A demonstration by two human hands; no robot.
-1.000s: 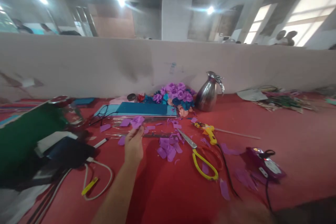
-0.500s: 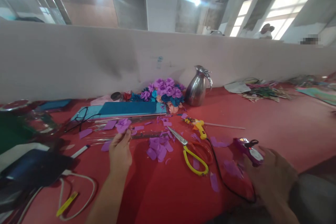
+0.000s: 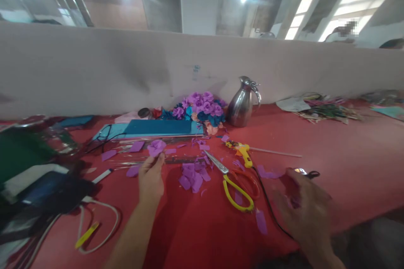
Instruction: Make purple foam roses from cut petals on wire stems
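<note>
My left hand (image 3: 152, 178) pinches a purple paper flower (image 3: 157, 148) by its base and holds it upright above the table. My right hand (image 3: 304, 208), smeared by motion, is at the right with thumb and fingers apart and nothing visible gripped. It covers most of a small purple device, whose shiny part (image 3: 300, 171) and black loop (image 3: 313, 175) show past the fingers. Between the hands lie purple paper petals (image 3: 192, 178), large scissors (image 3: 238, 193) with one yellow and one red handle, and a yellow glue gun (image 3: 244, 154) with a glue stick in its back.
Finished purple and blue paper flowers (image 3: 202, 107) are heaped by the partition, beside a steel jug (image 3: 241, 105). Blue paper sheets (image 3: 158, 127) lie to their left. A black cord (image 3: 268, 204) crosses near my right hand. At left are a dark device (image 3: 47, 193) and a yellow cutter (image 3: 86, 235).
My right hand has moved left, from beside the purple device to in front of it. My left hand still holds the flower. The whole view has shifted slightly.
</note>
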